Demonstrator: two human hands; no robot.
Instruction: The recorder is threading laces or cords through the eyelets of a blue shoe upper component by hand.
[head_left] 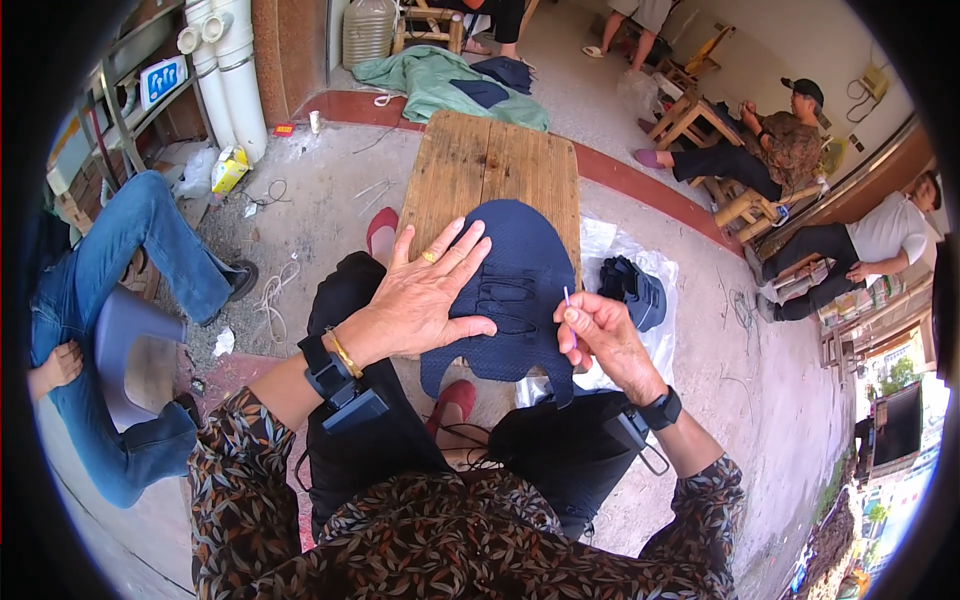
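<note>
A dark blue textured fabric piece (515, 240) with a rounded top and notched lower edge lies on a wooden table and overhangs its near side. Dark cord loops (508, 300) run in rows across its middle. My left hand (425, 300) rests flat on the fabric's left part, fingers spread, holding nothing. At the right edge of the fabric, my right hand (605, 335) pinches a thin pale stick (567, 297), its upper end pointing up. The stick's lower part is hidden by my fingers, so I cannot tell its exact kind.
The wooden table (455, 160) stands before my knees. Right of it, a stack of dark blue pieces (632, 290) lies on clear plastic sheeting (655, 350). A person in jeans (120, 270) sits close at left. Other seated people are farther off, around a green cloth (420, 80) and to the right.
</note>
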